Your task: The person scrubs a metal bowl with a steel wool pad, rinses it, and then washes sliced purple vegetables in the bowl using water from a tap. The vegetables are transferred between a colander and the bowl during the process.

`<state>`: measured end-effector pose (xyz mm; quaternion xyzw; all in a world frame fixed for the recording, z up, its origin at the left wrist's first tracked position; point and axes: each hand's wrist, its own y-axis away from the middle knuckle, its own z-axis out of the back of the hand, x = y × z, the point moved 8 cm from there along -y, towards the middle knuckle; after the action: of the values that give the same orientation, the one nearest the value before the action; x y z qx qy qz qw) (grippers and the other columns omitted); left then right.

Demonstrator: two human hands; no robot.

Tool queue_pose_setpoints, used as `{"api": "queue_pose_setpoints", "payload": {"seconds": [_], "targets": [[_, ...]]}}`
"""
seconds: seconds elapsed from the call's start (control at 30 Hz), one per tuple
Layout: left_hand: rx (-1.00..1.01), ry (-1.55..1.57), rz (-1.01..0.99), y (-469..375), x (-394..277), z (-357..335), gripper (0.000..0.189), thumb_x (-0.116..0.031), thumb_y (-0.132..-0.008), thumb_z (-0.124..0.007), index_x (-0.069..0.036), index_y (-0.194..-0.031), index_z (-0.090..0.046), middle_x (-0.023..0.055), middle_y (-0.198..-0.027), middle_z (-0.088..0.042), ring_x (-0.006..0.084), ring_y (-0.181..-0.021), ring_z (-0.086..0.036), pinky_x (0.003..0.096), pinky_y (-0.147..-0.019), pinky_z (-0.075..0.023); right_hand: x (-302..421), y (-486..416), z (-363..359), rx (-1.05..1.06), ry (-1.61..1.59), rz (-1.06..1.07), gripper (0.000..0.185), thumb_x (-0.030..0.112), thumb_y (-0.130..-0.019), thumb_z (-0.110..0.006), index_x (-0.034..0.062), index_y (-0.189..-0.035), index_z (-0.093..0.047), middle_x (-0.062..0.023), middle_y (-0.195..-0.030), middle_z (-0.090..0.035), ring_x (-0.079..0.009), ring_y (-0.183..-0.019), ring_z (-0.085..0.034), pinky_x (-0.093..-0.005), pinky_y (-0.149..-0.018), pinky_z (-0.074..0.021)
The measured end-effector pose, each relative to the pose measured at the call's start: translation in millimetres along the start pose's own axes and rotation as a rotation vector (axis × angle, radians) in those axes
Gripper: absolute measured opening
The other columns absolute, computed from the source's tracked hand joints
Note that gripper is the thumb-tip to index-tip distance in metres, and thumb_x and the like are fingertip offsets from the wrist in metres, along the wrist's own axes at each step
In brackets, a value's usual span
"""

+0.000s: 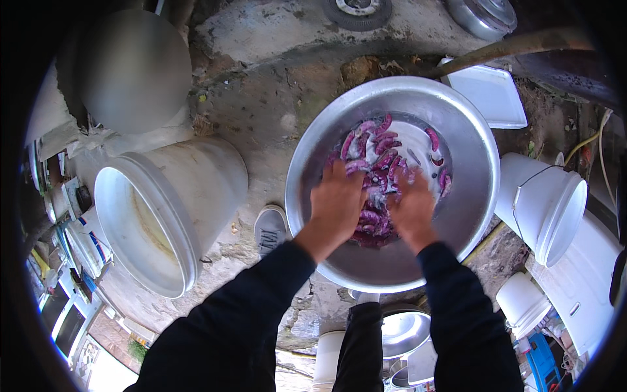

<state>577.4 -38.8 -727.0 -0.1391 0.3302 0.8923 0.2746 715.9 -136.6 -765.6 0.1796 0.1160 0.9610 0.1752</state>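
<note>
A wide metal basin [468,206] stands in front of me with curved purple pieces [374,220] in shallow water; I cannot tell what they are. Both hands reach down into it among the pieces. My left hand [338,201] is at the left side of the pile, its fingertips at the pieces. My right hand [412,210] is close beside it, fingers bent down onto the pile and slightly blurred. Whether either hand grips a piece is hidden. A few pieces lie apart from the pile at the basin's right side.
A large white plastic bucket [210,171] stands left, a white bucket with a wire handle [526,196] right. A white tray [485,93] lies behind the basin. A small tire [360,19] and lidded metal pot [482,17] are at the top. My shoe [270,228] is near the basin.
</note>
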Motion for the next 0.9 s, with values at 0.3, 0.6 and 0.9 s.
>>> {"api": "queue_pose_setpoints", "payload": {"seconds": [0.3,0.6,0.9], "targets": [[-0.021,-0.27,-0.339,-72,-22,-66,0.072,-0.013,-0.081,-0.074,-0.019,-0.148,-0.048,0.0184,-0.155,-0.032,0.0383,-0.138,-0.036,0.0607,-0.098,-0.0426,-57,-37,-19,0.142,0.064,-0.316,0.079,0.043,-0.074,-0.082,0.013,-0.142,-0.053,-0.0305,-0.132,-0.053,-0.0469,-0.122,-0.053,-0.0522,-0.1,-0.0464],[0.256,-0.257,0.003,1,3,-112,0.047,-0.02,-0.091,-0.062,-0.023,-0.138,-0.057,0.0189,-0.129,-0.049,0.0303,-0.115,-0.057,0.0417,-0.064,-0.0597,2,91,-55,0.471,-0.16,-0.323,0.1,0.029,-0.066,-0.089,0.0074,-0.149,-0.039,-0.0265,-0.124,-0.053,-0.0451,-0.112,-0.059,-0.051,-0.09,-0.0542],[-0.002,-0.388,-0.11,-26,1,-48,0.061,-0.022,-0.086,-0.072,-0.014,-0.143,-0.051,0.0228,-0.154,-0.034,0.0393,-0.143,-0.035,0.0534,-0.104,-0.0427,-24,24,-14,0.236,0.139,0.145,0.046,0.016,-0.078,-0.072,0.0119,-0.123,-0.06,-0.0243,-0.125,-0.054,-0.0426,-0.109,-0.059,-0.054,-0.083,-0.0529]]}}
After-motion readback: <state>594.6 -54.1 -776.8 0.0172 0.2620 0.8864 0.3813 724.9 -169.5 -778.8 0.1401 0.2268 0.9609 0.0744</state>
